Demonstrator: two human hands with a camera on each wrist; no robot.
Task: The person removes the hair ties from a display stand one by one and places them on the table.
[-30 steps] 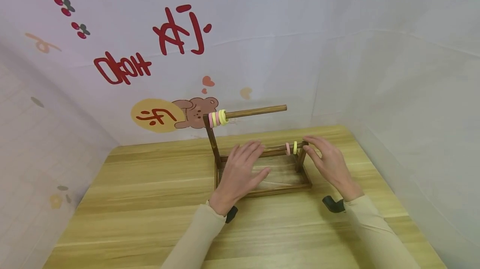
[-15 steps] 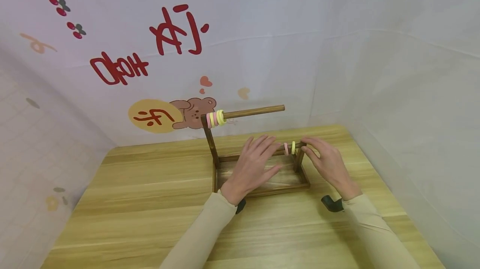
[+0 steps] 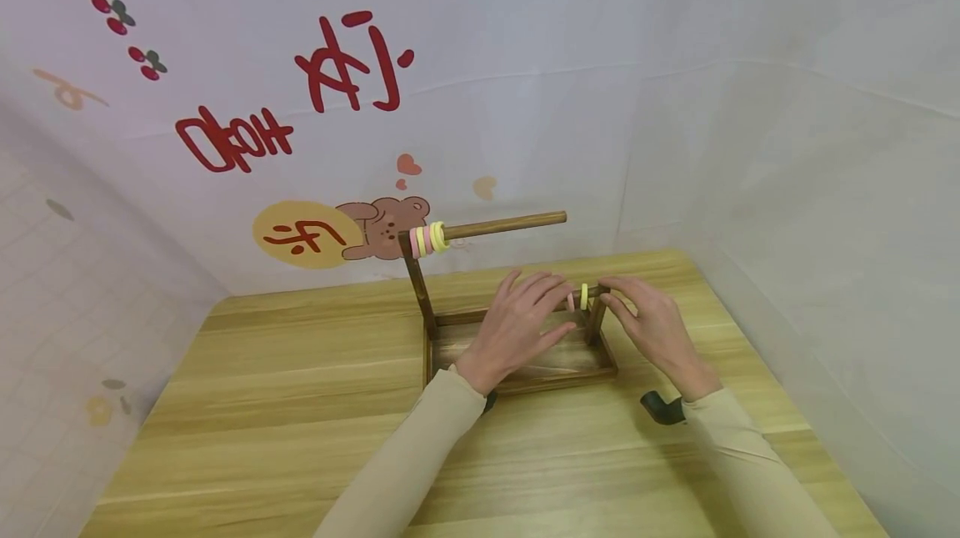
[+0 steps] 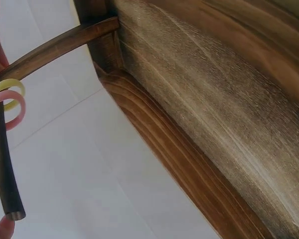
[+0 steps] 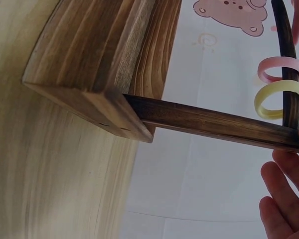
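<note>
A dark wooden stand [image 3: 555, 382] has a tray base and two bars on posts. On its lower bar [image 4: 5, 164], near the right post, hang a pink hair tie [image 5: 275, 62] and a yellow hair tie [image 5: 261, 102], slightly apart. My right hand [image 3: 652, 331] pinches the corner where that bar meets its post, thumb and fingers on either side. Over the tray, my left hand [image 3: 519, 328] reaches along the lower bar with fingers extended, fingertips beside the pink tie. Whether they touch it I cannot tell. Several pink and yellow hair ties [image 3: 429, 238] sit bunched at the upper bar's left end.
The upper bar [image 3: 517, 224] juts out to the right above the hands, its tip free. A wood-grain table [image 3: 300, 404] bears the stand. White printed cloth [image 3: 525, 121] hangs behind and at both sides. Dark wrist mounts [image 3: 662, 408] show below the hands.
My left hand has moved right along the lower bar, up to the pink hair tie. The right hand keeps its hold on the corner. The head view has shifted slightly.
</note>
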